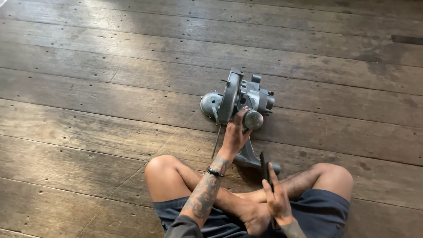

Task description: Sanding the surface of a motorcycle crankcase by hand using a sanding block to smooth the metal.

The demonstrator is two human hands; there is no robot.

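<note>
We sat cross-legged on a worn plank floor, bare knees out to the left and right, dark blue shorts at the near edge of the view. Just beyond our crossed shins stood a grey metal engine part, a cast housing with a round flanged disc set on edge, a domed cover on its left side and a cluster of ports and fittings on its right. A flat metal bracket ran from under it back toward our legs, ending near our right shin.

Our left hand reached forward and rested against the near side of the housing, the fingers curled and pressed close together around the casting just below the disc, beside a round grey knob. A dark band circled that wrist, and the forearm was tattooed. A thin metal rod hung down from the housing just left of that hand, slanting toward the floor.

Our right hand was held nearer, above the right shin, well apart from the housing. Its fingers lay straight and pressed together, pinching with the thumb a dark, narrow flat tool that pointed up and away, its far end close to the bracket. What kind of tool it was we could not tell.
</note>
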